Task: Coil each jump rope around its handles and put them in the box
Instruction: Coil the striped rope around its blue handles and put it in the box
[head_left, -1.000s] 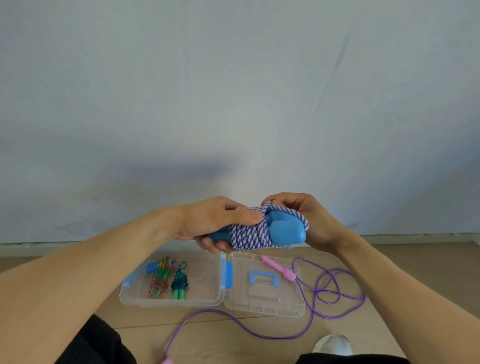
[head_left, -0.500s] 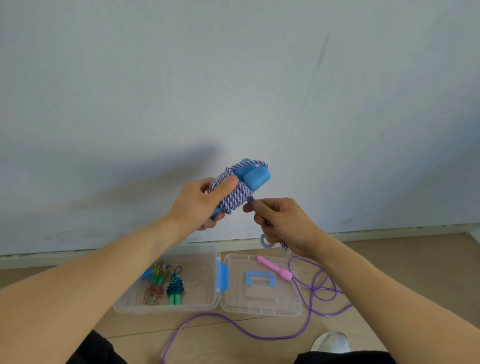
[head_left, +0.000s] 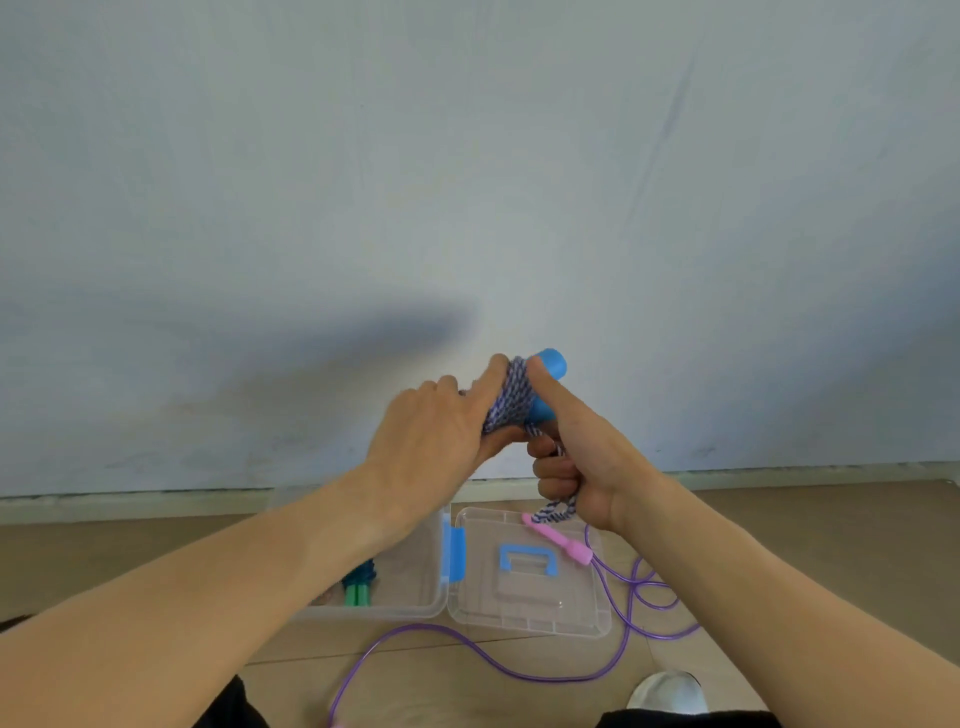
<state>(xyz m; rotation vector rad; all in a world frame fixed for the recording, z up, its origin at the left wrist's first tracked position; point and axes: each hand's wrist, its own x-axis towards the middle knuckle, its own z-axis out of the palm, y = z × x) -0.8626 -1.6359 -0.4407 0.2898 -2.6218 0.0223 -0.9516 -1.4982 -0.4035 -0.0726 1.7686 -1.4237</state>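
**Blue rope nearly wound, held up over the open box**

Both hands raised in front of the wall, above the box. Left hand (head_left: 431, 436) wraps around the coil of striped rope (head_left: 511, 397) where it sits on the blue handles (head_left: 548, 366), forefinger laid along the top of the turns. Right hand (head_left: 582, 467) grips the loose tail (head_left: 558, 512) of the same rope in curled fingers, forefinger stretched up against the coil; a short loop of the tail hangs out below the fist.

Down on the floor: clear box (head_left: 415, 605) open, lid (head_left: 530, 618) folded flat to its right. A green-handled rope (head_left: 358, 590) already lies inside (mostly hidden behind the left forearm). The purple rope (head_left: 467, 647) trails loose across the floor, one pink handle (head_left: 558, 540) resting on the lid's rim. Not yet coiled.

Handling, as I judge it: the striped rope looks braided, soft and light, with some grip to it, so turns should bed down and stay if kept under tension. The handles are stiff and smooth; the coil could slide off their ends. Best hold is across the turns themselves, squeezing them against the handles, while the tail gets tucked.
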